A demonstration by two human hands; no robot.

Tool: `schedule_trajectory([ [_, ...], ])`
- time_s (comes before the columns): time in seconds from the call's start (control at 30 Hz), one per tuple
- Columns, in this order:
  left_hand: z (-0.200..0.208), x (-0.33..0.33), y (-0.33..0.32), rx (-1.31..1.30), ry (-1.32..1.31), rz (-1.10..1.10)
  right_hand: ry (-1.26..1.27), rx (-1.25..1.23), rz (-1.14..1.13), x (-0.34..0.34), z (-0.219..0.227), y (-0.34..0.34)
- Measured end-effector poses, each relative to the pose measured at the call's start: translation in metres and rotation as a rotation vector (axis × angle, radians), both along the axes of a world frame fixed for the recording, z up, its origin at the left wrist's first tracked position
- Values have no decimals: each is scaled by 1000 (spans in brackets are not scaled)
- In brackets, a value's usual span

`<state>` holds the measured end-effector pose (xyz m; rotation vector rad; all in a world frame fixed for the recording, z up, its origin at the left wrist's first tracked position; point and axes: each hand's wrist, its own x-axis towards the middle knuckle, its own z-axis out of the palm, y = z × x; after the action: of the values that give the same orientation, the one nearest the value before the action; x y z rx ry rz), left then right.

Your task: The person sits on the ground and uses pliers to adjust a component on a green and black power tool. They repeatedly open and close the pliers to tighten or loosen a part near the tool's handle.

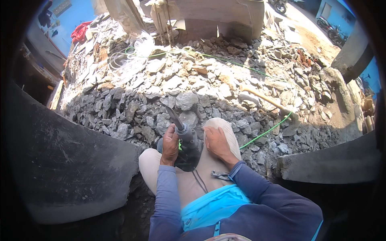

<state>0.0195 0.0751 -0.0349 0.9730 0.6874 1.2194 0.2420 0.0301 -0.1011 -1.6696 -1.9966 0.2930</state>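
My left hand (pixel 170 145) is clamped on the dark power tool (pixel 189 148), centre of frame.
Chisel bit (pixel 174 117) points toward upper left; my right hand (pixel 218 142) rests, unclenched, over my right knee (pixel 220 122); rubble (pixel 177 82) spreads across upper centre, a wooden-handled tool (pixel 263 97) lying on it, right of centre.

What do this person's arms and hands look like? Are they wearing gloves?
No gloves: the left grip and right grip are bare human hands. The left sleeve and right sleeve are long and dark blue, reaching about the wrists.
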Motion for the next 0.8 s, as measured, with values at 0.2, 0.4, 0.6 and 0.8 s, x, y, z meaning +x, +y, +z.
schedule_trajectory([
  [0.2,-14,-8,1,-35,58,10,13,8,2,-3,3,-2],
  [0.4,-17,-4,9,28,-38,-4,20,29,-11,0,0,5],
  [0.6,-32,-19,14,6,15,-15,0,41,11,-3,-3,6],
  [0.8,-34,-16,13,7,-33,-13,-39,47,15,1,-9,6],
])
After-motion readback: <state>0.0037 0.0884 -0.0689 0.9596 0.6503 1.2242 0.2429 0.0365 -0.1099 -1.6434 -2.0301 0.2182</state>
